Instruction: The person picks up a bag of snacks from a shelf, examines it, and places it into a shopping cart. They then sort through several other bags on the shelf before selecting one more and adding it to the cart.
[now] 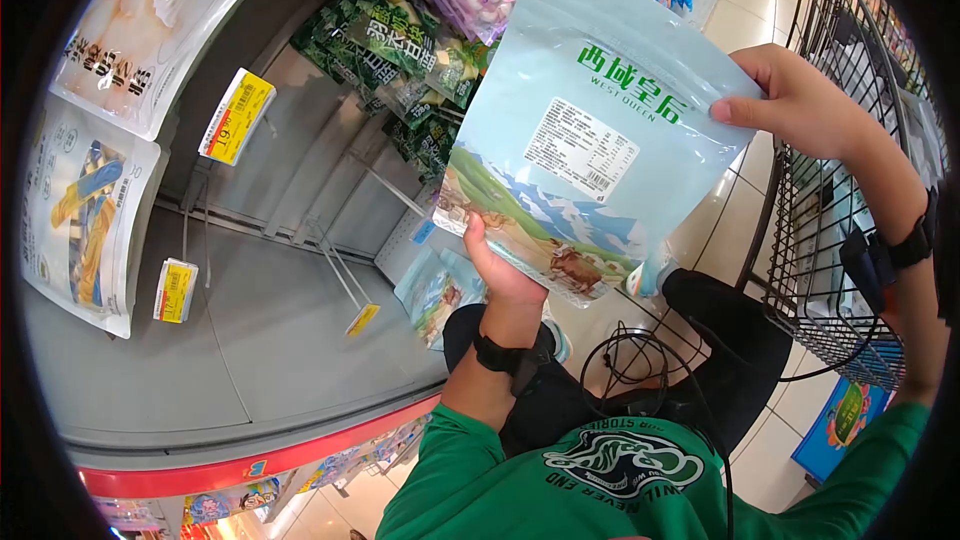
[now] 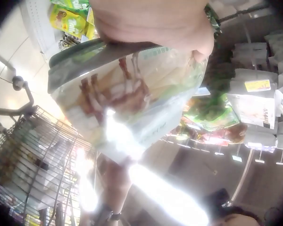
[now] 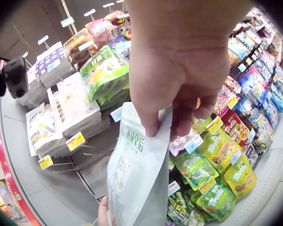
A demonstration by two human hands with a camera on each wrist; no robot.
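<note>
While the pale blue pouch (image 1: pixel 585 130) is held up, tilted, before the peg rack (image 1: pixel 340 170), the left hand (image 1: pixel 500 265) grips its lower edge at 7 o'clock, the right hand (image 1: pixel 800 100) pinches its upper edge at 2 o'clock, and a wire cart (image 1: pixel 810 280) stands at 3 o'clock.

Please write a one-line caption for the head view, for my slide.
The left hand and right hand hold up a pale blue pouch before a shop peg rack, beside a wire cart.
</note>
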